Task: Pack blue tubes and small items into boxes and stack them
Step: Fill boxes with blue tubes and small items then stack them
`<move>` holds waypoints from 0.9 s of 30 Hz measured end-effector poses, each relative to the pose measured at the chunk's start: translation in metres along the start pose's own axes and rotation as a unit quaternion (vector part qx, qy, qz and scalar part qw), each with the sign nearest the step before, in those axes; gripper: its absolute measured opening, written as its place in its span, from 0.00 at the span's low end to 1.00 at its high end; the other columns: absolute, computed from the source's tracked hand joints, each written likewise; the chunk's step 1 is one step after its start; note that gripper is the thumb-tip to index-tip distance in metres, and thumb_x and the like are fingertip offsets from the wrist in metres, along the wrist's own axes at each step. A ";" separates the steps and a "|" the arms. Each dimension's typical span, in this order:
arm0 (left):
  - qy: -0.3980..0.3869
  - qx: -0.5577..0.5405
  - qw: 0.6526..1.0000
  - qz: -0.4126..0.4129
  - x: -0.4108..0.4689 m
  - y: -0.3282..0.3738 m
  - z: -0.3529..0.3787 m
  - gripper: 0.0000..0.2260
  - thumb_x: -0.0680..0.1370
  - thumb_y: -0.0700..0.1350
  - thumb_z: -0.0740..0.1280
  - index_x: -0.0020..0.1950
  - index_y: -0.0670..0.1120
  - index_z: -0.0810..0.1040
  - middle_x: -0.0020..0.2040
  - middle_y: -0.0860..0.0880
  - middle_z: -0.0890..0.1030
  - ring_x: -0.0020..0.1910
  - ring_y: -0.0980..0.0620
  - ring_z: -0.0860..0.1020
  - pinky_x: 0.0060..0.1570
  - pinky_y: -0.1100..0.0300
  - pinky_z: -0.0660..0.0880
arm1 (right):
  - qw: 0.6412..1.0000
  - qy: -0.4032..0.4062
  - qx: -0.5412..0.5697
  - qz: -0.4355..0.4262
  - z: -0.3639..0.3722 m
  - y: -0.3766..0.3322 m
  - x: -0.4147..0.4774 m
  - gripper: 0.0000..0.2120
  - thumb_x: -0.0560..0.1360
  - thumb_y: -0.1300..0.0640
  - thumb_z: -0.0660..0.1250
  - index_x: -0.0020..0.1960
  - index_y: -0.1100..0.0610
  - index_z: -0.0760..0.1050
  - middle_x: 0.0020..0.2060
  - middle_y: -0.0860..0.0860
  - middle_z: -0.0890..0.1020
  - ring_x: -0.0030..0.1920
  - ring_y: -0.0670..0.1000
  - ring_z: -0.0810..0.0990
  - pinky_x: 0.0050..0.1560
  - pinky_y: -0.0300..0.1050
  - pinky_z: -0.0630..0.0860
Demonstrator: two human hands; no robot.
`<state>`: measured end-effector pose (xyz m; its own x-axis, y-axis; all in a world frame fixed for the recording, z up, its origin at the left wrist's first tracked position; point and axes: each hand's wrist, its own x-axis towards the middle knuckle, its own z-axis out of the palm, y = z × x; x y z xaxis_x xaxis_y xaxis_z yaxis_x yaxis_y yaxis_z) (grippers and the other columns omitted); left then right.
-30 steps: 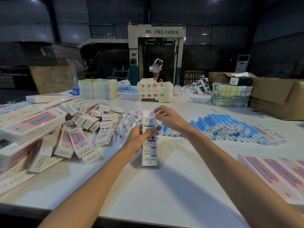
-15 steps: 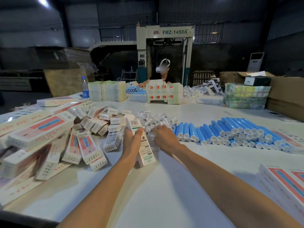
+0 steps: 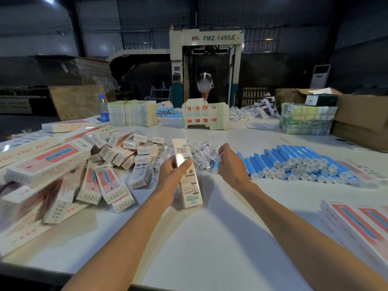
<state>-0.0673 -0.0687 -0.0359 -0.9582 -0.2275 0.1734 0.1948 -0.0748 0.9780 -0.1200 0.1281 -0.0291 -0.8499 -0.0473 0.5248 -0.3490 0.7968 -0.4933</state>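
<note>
My left hand (image 3: 172, 172) grips a tall white box (image 3: 186, 175) with green print, held tilted with its lower end near the white table (image 3: 210, 238). My right hand (image 3: 231, 164) is just right of the box and holds a blue tube (image 3: 215, 166) together with a small clear-wrapped item (image 3: 220, 154). Behind both hands lies a heap of clear-wrapped small items (image 3: 201, 153). A stacked row of blue tubes (image 3: 298, 162) with white caps lies to the right.
Many packed white and pink boxes (image 3: 63, 171) are piled at the left, more (image 3: 361, 225) at the right front. Across the table a person (image 3: 204, 89) stands behind a carton stack (image 3: 204, 116). A water bottle (image 3: 104, 109), wrapped bundles (image 3: 306, 119) and cardboard boxes (image 3: 363, 120) line the far side.
My left hand has tipped the box from upright to leaning. My right hand left the box top, reached into the item heap and came up holding a blue tube and a wrapped item.
</note>
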 end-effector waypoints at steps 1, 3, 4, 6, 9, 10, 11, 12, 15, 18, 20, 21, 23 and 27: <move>-0.023 -0.003 1.000 -0.007 -0.003 0.002 0.002 0.11 0.80 0.45 0.76 0.62 0.47 0.83 0.52 0.45 0.89 0.55 0.42 0.87 0.57 0.45 0.83 | 0.997 -0.005 0.075 0.016 -0.012 0.000 -0.004 0.22 0.78 0.72 0.60 0.66 0.54 0.66 0.46 0.59 0.78 0.45 0.58 0.79 0.41 0.55 0.78; -0.078 -0.019 0.997 -0.010 -0.010 0.003 0.008 0.13 0.80 0.43 0.75 0.63 0.44 0.83 0.54 0.42 0.89 0.57 0.39 0.86 0.61 0.40 0.82 | 0.975 -0.006 0.220 0.011 -0.036 -0.003 -0.014 0.32 0.78 0.74 0.61 0.74 0.46 0.61 0.48 0.59 0.76 0.45 0.55 0.82 0.38 0.45 0.79; -0.107 -0.025 0.994 -0.006 -0.014 0.003 0.010 0.14 0.79 0.43 0.75 0.64 0.43 0.82 0.55 0.41 0.88 0.57 0.38 0.86 0.61 0.40 0.81 | 0.964 0.001 0.268 -0.002 -0.048 -0.007 -0.019 0.35 0.78 0.73 0.62 0.75 0.44 0.60 0.49 0.57 0.76 0.45 0.52 0.84 0.39 0.40 0.79; -0.152 -0.030 0.988 0.005 -0.024 0.005 0.017 0.15 0.79 0.44 0.76 0.65 0.44 0.82 0.55 0.41 0.88 0.56 0.38 0.86 0.57 0.44 0.82 | 0.944 0.034 0.328 -0.024 -0.068 -0.015 -0.024 0.31 0.80 0.71 0.65 0.74 0.44 0.64 0.51 0.56 0.77 0.46 0.49 0.87 0.46 0.40 0.83; -0.184 -0.011 0.982 0.030 -0.034 0.007 0.024 0.20 0.75 0.51 0.79 0.64 0.46 0.83 0.54 0.43 0.88 0.57 0.41 0.86 0.59 0.45 0.81 | 0.901 0.053 0.428 -0.034 -0.093 -0.031 -0.025 0.19 0.80 0.67 0.70 0.67 0.52 0.72 0.52 0.60 0.81 0.49 0.54 0.89 0.53 0.50 0.86; -0.189 -0.004 0.981 0.039 -0.035 0.008 0.024 0.21 0.74 0.53 0.79 0.63 0.46 0.83 0.54 0.43 0.88 0.57 0.41 0.86 0.61 0.43 0.81 | 0.890 0.048 0.452 -0.039 -0.099 -0.037 -0.025 0.17 0.80 0.65 0.70 0.67 0.54 0.73 0.52 0.60 0.82 0.50 0.55 0.88 0.53 0.50 0.85; -0.193 -0.001 0.980 0.045 -0.036 0.008 0.025 0.21 0.74 0.54 0.79 0.63 0.47 0.83 0.54 0.42 0.88 0.57 0.40 0.86 0.63 0.42 0.80 | 0.887 0.043 0.458 -0.048 -0.104 -0.042 -0.023 0.16 0.81 0.65 0.70 0.67 0.56 0.74 0.51 0.60 0.82 0.50 0.55 0.88 0.53 0.49 0.85; -0.195 -0.001 0.980 0.049 -0.037 0.009 0.025 0.21 0.74 0.54 0.79 0.62 0.47 0.83 0.54 0.42 0.88 0.58 0.39 0.86 0.65 0.41 0.80 | 0.893 0.040 0.443 -0.061 -0.107 -0.047 -0.022 0.16 0.81 0.64 0.70 0.67 0.56 0.74 0.50 0.59 0.83 0.51 0.53 0.88 0.53 0.47 0.85; -0.201 0.008 0.978 0.058 -0.039 0.012 0.025 0.18 0.73 0.57 0.80 0.60 0.52 0.85 0.55 0.43 0.88 0.58 0.40 0.86 0.66 0.38 0.79 | 0.926 0.029 0.362 -0.100 -0.107 -0.060 -0.015 0.17 0.80 0.63 0.71 0.68 0.57 0.74 0.45 0.54 0.84 0.48 0.46 0.86 0.49 0.38 0.81; -0.211 0.025 0.974 0.077 -0.041 0.014 0.025 0.14 0.74 0.59 0.79 0.57 0.57 0.86 0.54 0.44 0.89 0.58 0.40 0.86 0.65 0.37 0.79 | 0.935 0.021 0.340 -0.095 -0.099 -0.069 -0.011 0.20 0.79 0.62 0.72 0.68 0.54 0.71 0.43 0.53 0.86 0.46 0.47 0.85 0.48 0.34 0.80; -0.211 0.023 0.974 0.081 -0.042 0.015 0.024 0.14 0.74 0.58 0.80 0.57 0.57 0.86 0.55 0.44 0.89 0.58 0.41 0.86 0.65 0.36 0.79 | 0.938 0.008 0.334 -0.090 -0.095 -0.073 -0.009 0.18 0.79 0.61 0.72 0.65 0.53 0.71 0.43 0.53 0.87 0.46 0.48 0.85 0.46 0.36 0.81; -0.211 0.022 0.974 0.081 -0.042 0.015 0.023 0.14 0.75 0.58 0.80 0.57 0.56 0.86 0.55 0.44 0.88 0.58 0.41 0.86 0.65 0.36 0.79 | 0.938 0.003 0.334 -0.091 -0.094 -0.074 -0.008 0.17 0.78 0.61 0.73 0.63 0.53 0.71 0.43 0.53 0.87 0.45 0.48 0.85 0.45 0.37 0.81; -0.211 0.025 0.974 0.080 -0.042 0.015 0.023 0.13 0.75 0.57 0.79 0.58 0.56 0.86 0.55 0.45 0.89 0.59 0.42 0.86 0.66 0.37 0.79 | 0.938 0.019 0.334 -0.094 -0.096 -0.074 -0.003 0.17 0.77 0.61 0.74 0.61 0.54 0.72 0.43 0.52 0.86 0.44 0.47 0.85 0.43 0.36 0.80; -0.216 0.031 0.972 0.084 -0.043 0.016 0.024 0.15 0.77 0.56 0.78 0.61 0.53 0.84 0.55 0.44 0.88 0.58 0.43 0.86 0.65 0.39 0.80 | 0.949 0.006 0.299 -0.095 -0.100 -0.073 0.003 0.16 0.76 0.60 0.76 0.58 0.53 0.72 0.48 0.49 0.84 0.46 0.47 0.84 0.43 0.36 0.80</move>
<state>-0.0284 -0.0372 -0.0253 -0.9152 0.1994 0.3503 0.3555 -0.0106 0.9346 -0.0573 0.1304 0.0775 -0.7466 -0.1461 0.6491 -0.6597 0.2893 -0.6936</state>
